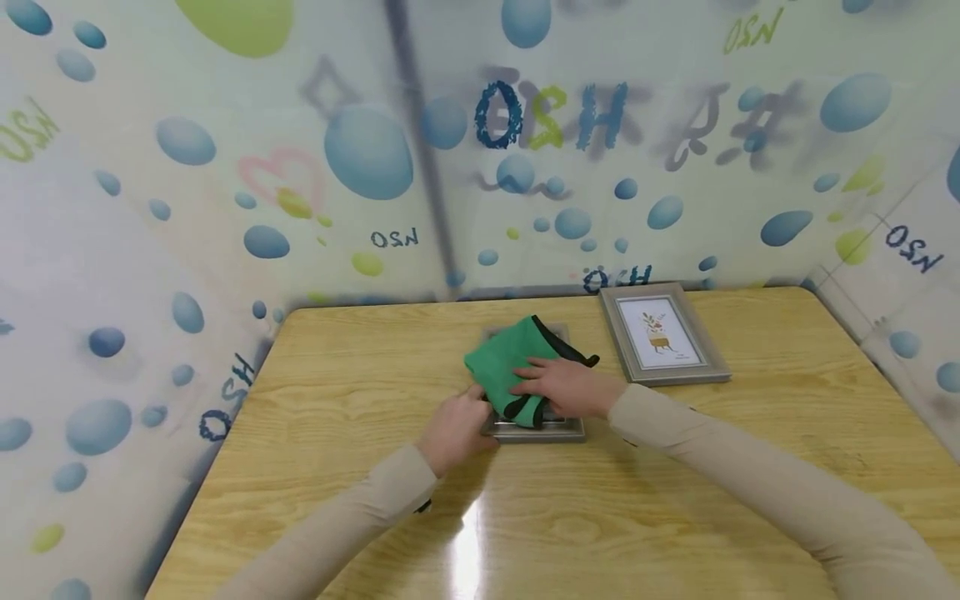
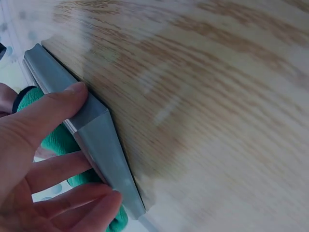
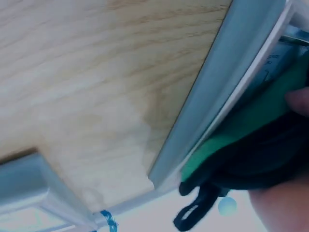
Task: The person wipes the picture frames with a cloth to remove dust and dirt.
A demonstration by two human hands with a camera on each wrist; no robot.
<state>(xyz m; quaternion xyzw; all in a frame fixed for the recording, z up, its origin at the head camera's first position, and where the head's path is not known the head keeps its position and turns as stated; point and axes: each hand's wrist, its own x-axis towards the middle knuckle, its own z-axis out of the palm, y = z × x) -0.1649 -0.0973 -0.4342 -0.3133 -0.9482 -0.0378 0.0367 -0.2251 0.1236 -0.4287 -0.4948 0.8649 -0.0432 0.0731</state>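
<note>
A grey picture frame lies on the table, partly covered by a green cloth with black edging. At its near left corner, my left hand grips the rim; the left wrist view shows the thumb and fingers of this hand on the frame's sides. My right hand presses on the cloth with its fingers extended. In the right wrist view the cloth lies along the inside of the frame's edge, with a black loop hanging past the corner. The cloth hides most of the picture.
A second grey frame with a plant picture lies to the right, near the back edge of the wooden table; its corner also shows in the right wrist view. Behind and at both sides stand walls with blue and green spots.
</note>
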